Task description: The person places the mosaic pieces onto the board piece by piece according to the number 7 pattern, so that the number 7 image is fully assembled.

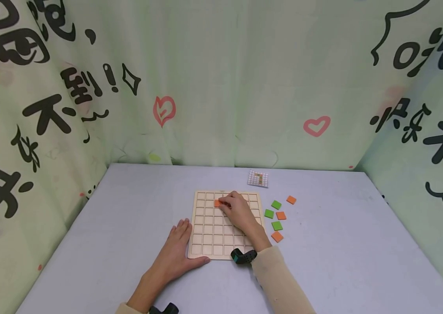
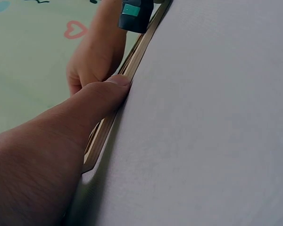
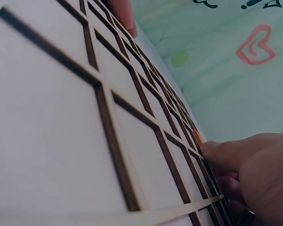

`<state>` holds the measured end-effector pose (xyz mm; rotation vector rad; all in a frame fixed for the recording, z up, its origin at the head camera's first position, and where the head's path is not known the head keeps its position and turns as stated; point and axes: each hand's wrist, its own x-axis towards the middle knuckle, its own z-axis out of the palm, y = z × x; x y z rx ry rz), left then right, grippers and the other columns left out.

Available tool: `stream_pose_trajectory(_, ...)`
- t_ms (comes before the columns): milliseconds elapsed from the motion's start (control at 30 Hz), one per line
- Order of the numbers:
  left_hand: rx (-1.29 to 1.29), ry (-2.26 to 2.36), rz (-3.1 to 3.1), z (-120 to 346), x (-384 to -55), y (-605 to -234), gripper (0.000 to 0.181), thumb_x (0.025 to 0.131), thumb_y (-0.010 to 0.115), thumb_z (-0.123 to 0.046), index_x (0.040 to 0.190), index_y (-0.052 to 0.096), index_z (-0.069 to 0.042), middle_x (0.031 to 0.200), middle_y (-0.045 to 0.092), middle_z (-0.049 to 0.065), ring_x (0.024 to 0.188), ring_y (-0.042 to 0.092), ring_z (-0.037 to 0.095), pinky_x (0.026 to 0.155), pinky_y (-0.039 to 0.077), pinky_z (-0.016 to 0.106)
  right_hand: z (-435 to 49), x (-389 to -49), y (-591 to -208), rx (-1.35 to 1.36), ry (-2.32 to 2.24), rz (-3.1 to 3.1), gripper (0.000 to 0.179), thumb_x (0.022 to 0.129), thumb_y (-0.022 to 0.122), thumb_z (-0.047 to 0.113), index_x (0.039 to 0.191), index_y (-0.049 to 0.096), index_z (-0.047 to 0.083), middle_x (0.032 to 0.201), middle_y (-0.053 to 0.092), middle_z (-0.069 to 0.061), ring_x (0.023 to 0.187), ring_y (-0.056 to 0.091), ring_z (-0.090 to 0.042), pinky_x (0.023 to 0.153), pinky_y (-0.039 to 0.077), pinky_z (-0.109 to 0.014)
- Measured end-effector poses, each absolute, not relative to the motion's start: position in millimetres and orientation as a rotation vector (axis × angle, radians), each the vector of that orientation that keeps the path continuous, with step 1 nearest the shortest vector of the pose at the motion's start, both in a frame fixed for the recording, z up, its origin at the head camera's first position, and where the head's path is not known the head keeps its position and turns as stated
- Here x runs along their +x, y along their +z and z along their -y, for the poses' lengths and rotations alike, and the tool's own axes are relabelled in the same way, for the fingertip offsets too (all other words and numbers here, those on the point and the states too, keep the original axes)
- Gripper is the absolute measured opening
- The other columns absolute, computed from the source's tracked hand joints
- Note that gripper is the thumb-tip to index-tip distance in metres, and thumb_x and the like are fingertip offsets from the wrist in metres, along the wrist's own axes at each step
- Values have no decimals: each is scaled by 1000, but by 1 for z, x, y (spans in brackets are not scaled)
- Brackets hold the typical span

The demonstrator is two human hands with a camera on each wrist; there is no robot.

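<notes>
A square wooden grid board (image 1: 207,239) lies on the table. My left hand (image 1: 177,248) rests at its front left corner, fingers straight along the left side and the thumb (image 2: 115,84) against the front edge. My right hand (image 1: 239,213) reaches over the board with its fingers bent. Its thumb and fingertips pinch a small orange square tile (image 1: 216,203) at a cell in the back part of the grid. In the right wrist view the orange tile (image 3: 198,137) shows just beyond the fingertip, partly hidden.
Right of the board lie several loose tiles, green ones like this green tile (image 1: 276,204) and orange ones like this orange tile (image 1: 277,236). A small gridded pattern card (image 1: 258,179) lies behind the board. A printed curtain (image 1: 241,87) surrounds the white table (image 1: 343,244).
</notes>
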<state>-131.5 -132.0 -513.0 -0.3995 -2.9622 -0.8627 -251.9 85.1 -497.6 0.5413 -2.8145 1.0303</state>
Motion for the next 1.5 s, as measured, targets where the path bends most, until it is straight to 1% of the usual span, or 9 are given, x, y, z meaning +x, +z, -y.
stream_pose_trajectory(267, -381, -883, 2978, 132, -131, -512, 113, 75, 75, -68, 152, 35, 4, 164, 29, 19, 155, 22, 32, 129, 19, 49, -85, -253, -494, 538, 1076, 2821, 28, 95, 69, 17, 120, 72, 5, 106, 64, -7, 92, 57, -17, 82, 52, -35)
stream_pose_trajectory(400, -389, -889, 2969, 133, -132, -512, 113, 74, 76, -66, 152, 36, 5, 163, 30, 20, 154, 23, 34, 128, 20, 51, -85, -252, -491, 539, 1096, 2829, 28, 95, 69, 17, 121, 71, 5, 105, 63, -7, 92, 57, -18, 83, 53, -36)
stream_pose_trajectory(600, -375, -904, 2977, 133, -131, -513, 113, 74, 76, -66, 152, 35, 5, 164, 29, 19, 155, 21, 32, 129, 19, 49, -85, -251, -490, 535, 1117, 2829, 30, 95, 68, 17, 122, 71, 5, 106, 63, -8, 95, 59, -20, 84, 54, -38)
stream_pose_trajectory(767, -377, -905, 2972, 134, -131, -512, 113, 74, 77, -65, 152, 36, 5, 163, 30, 20, 155, 22, 33, 128, 19, 50, -85, -250, -488, 531, 1127, 2828, 30, 95, 68, 17, 122, 70, 5, 108, 64, -8, 97, 60, -21, 85, 54, -38)
stream_pose_trajectory(933, -368, -936, 2960, 133, -132, -512, 112, 74, 78, -63, 152, 36, 6, 163, 30, 20, 155, 22, 33, 128, 19, 50, -86, -250, -486, 510, 1125, 2843, 30, 95, 68, 18, 122, 71, 6, 109, 64, -7, 97, 60, -21, 85, 54, -37)
stream_pose_trajectory(1100, -379, -939, 2940, 133, -133, -513, 112, 73, 80, -62, 150, 38, 8, 162, 32, 22, 154, 25, 35, 127, 21, 51, -87, -250, -485, 504, 1100, 2856, 31, 95, 68, 20, 123, 70, 7, 107, 64, -7, 96, 60, -20, 83, 55, -37)
stream_pose_trajectory(1267, -380, -943, 2938, 133, -133, -513, 112, 73, 80, -62, 150, 39, 8, 161, 33, 22, 153, 25, 36, 127, 22, 51, -89, -250, -484, 501, 1093, 2857, 32, 96, 68, 21, 124, 70, 6, 108, 65, -7, 95, 61, -19, 83, 55, -38)
stream_pose_trajectory(1400, -401, -926, 2923, 133, -132, -514, 111, 72, 80, -62, 148, 40, 9, 159, 35, 24, 152, 27, 37, 126, 24, 52, -90, -250, -485, 498, 1097, 2863, 31, 96, 68, 20, 124, 70, 6, 107, 65, -7, 91, 59, -18, 80, 54, -35)
stream_pose_trajectory(1500, -397, -927, 2927, 133, -131, -514, 110, 72, 80, -62, 148, 41, 8, 159, 35, 24, 153, 26, 37, 127, 22, 51, -90, -250, -486, 494, 1093, 2871, 31, 96, 67, 19, 124, 70, 6, 106, 65, -7, 88, 58, -16, 78, 52, -33)
